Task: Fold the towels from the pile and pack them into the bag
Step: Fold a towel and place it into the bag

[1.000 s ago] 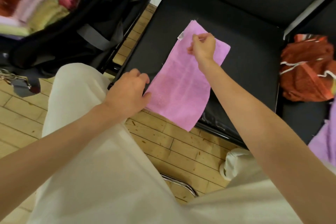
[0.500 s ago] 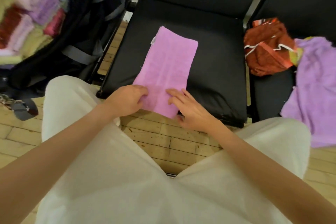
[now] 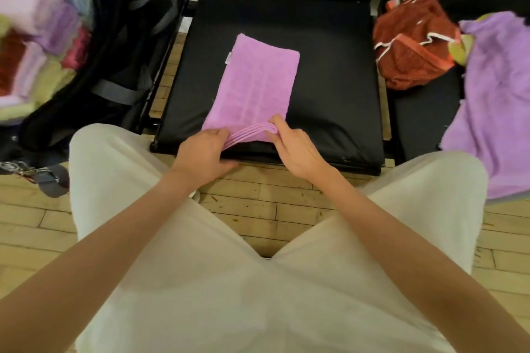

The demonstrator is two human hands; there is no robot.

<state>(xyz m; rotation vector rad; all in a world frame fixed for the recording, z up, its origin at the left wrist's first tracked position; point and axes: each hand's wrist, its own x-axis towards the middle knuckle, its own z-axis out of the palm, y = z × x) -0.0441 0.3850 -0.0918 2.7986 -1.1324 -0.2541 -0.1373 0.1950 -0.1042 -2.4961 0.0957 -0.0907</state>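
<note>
Both the left hand (image 3: 205, 153) and right hand (image 3: 295, 149) are pinching the near layered edge of the pink towel (image 3: 255, 86), which is lying on the black chair seat (image 3: 329, 86).

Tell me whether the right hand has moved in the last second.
Yes. The right hand has come from the pink towel's far end to its near edge at the black seat's front, pinching it.

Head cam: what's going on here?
A seated person is folding a pink towel on a black chair seat. The left hand and right hand both pinch its near edge, lifted off the seat with layers showing. A black bag on the left holds folded towels. A rust-red towel and a purple towel wait unfolded on the chair to the right.
</note>
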